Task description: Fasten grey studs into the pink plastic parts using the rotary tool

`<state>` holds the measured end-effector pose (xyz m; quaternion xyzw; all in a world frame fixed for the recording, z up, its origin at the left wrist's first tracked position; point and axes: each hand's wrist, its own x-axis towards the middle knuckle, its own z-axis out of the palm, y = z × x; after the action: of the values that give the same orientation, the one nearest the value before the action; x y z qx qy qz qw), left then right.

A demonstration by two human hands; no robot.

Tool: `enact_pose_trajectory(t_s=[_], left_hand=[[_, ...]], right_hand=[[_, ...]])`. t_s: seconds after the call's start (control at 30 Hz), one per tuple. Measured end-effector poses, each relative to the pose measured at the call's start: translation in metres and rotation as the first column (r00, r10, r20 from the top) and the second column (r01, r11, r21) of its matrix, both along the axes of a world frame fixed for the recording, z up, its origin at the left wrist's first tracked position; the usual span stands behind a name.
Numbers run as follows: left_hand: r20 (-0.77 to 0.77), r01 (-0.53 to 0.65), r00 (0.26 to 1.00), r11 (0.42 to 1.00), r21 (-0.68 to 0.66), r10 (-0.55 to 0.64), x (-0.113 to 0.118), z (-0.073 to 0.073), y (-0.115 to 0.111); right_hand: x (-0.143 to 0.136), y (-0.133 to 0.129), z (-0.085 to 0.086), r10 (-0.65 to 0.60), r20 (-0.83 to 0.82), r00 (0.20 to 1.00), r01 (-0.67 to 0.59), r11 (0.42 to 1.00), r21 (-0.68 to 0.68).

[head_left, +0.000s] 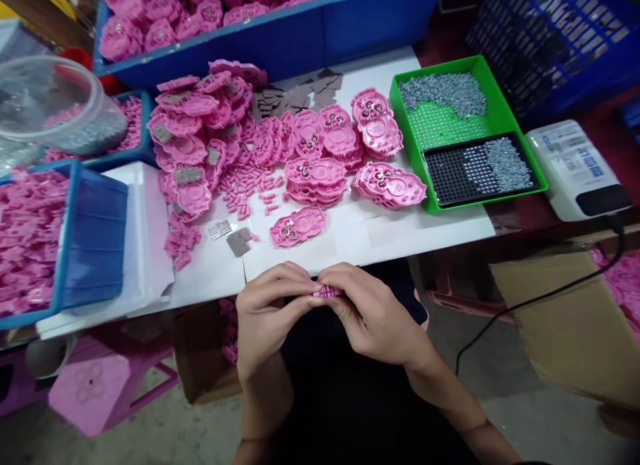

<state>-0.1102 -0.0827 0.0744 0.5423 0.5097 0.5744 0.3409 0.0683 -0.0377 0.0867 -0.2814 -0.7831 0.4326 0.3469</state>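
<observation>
Just off the table's front edge, my left hand (273, 312) and my right hand (373, 312) meet, thumbs and fingers pinching a small ridged pink plastic part (327, 291) from both sides. Most of that part is hidden by the fingertips. Beyond my hands, one pink plastic casing (298, 226) with shiny metal bits lies on the white table top (345, 242). Left of it are a grey metal plate (239, 241) and a lighter slotted plate (219, 230). Stacks of similar casings (316, 180) sit farther back, beside scattered small pink pieces (245, 185).
A green tray (510, 118) of screws, with a black perforated tray (450, 178) inside, stands right of the stacks. Blue bins (100, 238) of pink parts are at left and back. A white device (575, 165) trails a black cable (540, 293). A pink stool (95, 385) stands below.
</observation>
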Motion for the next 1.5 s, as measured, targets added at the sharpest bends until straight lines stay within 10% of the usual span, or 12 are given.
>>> enact_pose_trajectory(t_s=[0.77,1.13,1.5], left_hand=[[0.045,-0.084,0.996,0.996,0.009,0.083,0.017,-0.011,-0.006],[-0.022,-0.091,0.995,0.978,0.19,0.097,0.018,-0.01,-0.003],[-0.119,-0.079,0.989,0.995,0.061,0.086,0.017,-0.003,-0.008]], right_hand=[[-0.009,-0.01,0.002,-0.195,-0.158,0.968,0.191,0.981,-0.043],[0.01,0.0,-0.004,-0.044,-0.252,0.967,-0.024,0.966,-0.257],[0.007,-0.009,0.005,-0.267,-0.159,0.951,0.216,0.936,-0.278]])
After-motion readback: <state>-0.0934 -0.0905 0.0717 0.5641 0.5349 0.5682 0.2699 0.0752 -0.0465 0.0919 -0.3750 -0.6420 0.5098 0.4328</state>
